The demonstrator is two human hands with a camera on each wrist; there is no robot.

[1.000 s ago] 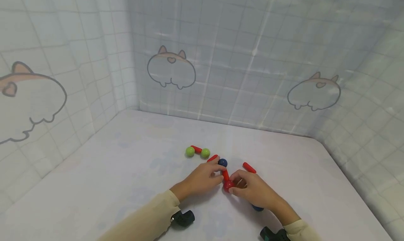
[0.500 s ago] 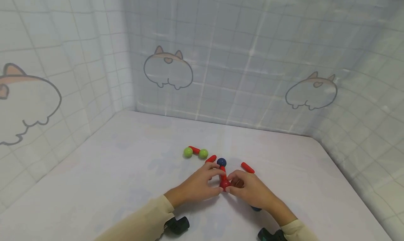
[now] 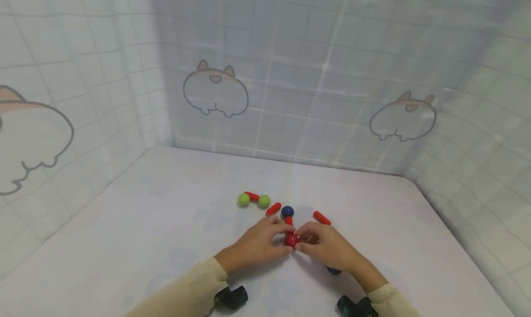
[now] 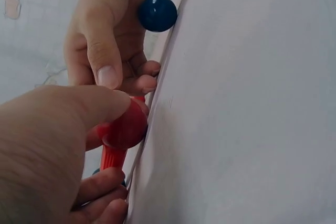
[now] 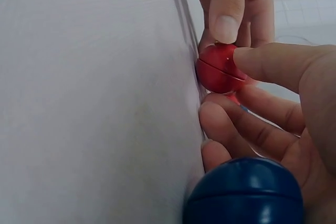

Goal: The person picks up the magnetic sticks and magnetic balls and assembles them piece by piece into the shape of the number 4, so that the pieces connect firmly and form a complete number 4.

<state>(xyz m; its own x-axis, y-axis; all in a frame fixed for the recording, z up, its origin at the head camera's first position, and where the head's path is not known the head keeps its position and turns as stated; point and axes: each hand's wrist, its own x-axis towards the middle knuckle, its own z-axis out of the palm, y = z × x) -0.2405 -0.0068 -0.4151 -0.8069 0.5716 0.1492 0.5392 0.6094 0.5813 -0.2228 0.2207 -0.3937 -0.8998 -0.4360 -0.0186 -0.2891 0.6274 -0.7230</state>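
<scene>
A shiny red ball sits on the table between my two hands. My left hand holds it from the left, thumb on its near side. From the other side my right hand pinches the same ball with thumb and fingers. A red stick runs from the red ball to a blue ball farther back. In the left wrist view, the red ball lies under the left thumb, the stick beyond it. The right wrist view shows a groove round the red ball.
Another blue ball lies beside the right wrist, partly hidden. Loose red sticks lie back left and back right. Farther left, a red stick lies between two green balls. Patterned curtains surround the table.
My left hand has come from the red stick and blue ball toward me, onto the red ball. My right hand keeps its pinch. The head view has shifted slightly.
</scene>
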